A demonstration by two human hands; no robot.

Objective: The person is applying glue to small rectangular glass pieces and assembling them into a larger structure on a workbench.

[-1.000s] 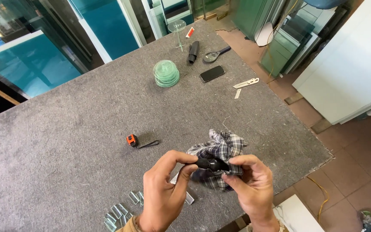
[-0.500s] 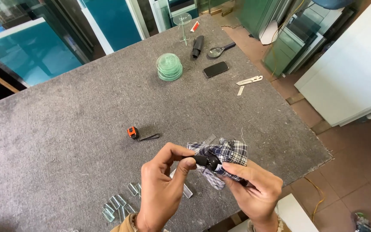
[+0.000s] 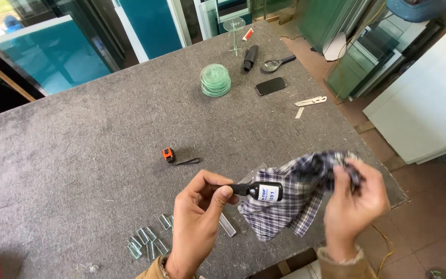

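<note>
My left hand (image 3: 197,222) pinches the neck of a small black bottle (image 3: 261,191) with a white label, holding it sideways above the grey felt table (image 3: 94,139). My right hand (image 3: 354,206) grips a checked blue and white cloth (image 3: 290,201), which hangs between the two hands and touches the bottle's base. Under the cloth a clear glass strip (image 3: 227,223) lies on the felt. Both hands hover near the table's front edge.
Several small glass pieces (image 3: 148,242) lie left of my left hand. An orange tape measure (image 3: 169,154) sits mid-table. At the far end are a stack of round glass discs (image 3: 215,80), a phone (image 3: 270,86), a magnifier (image 3: 277,63), a black tube (image 3: 250,57) and a glass stand (image 3: 234,28).
My hands have parted. The right hand has drawn the cloth to the right, off the bottle, and the left hand now holds the bottle alone by its neck.
</note>
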